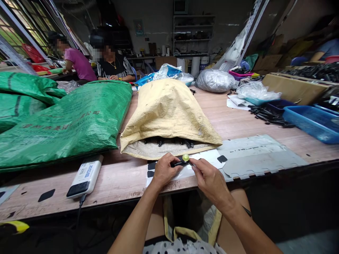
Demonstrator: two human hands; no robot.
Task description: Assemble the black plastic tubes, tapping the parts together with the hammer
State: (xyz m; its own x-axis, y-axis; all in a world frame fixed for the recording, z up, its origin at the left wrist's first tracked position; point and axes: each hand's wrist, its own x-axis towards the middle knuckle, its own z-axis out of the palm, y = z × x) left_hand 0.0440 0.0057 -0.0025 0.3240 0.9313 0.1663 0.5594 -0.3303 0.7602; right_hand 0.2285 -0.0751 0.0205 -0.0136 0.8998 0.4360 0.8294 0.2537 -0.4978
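My left hand (164,171) is closed in a pinch on the end of a small black plastic piece (178,163) at the table's front edge. A round yellow-green knob-like thing (185,158) with a pale rim sits at the piece's right end. My right hand (209,179) pinches close beside it; what lies between those fingertips is too small to make out. Just beyond both hands, a beige woven sack (169,113) lies with its mouth facing me, and black pieces (161,142) show inside. Under my hands is a white sheet (209,155) with black patches (221,159).
A green sack (66,123) and a white power bank (86,176) with a cable lie left. To the right are a grey mat (259,155), a blue tray (312,120), black pieces (275,118) and a plastic bag (215,80). Two people (113,67) sit across the table.
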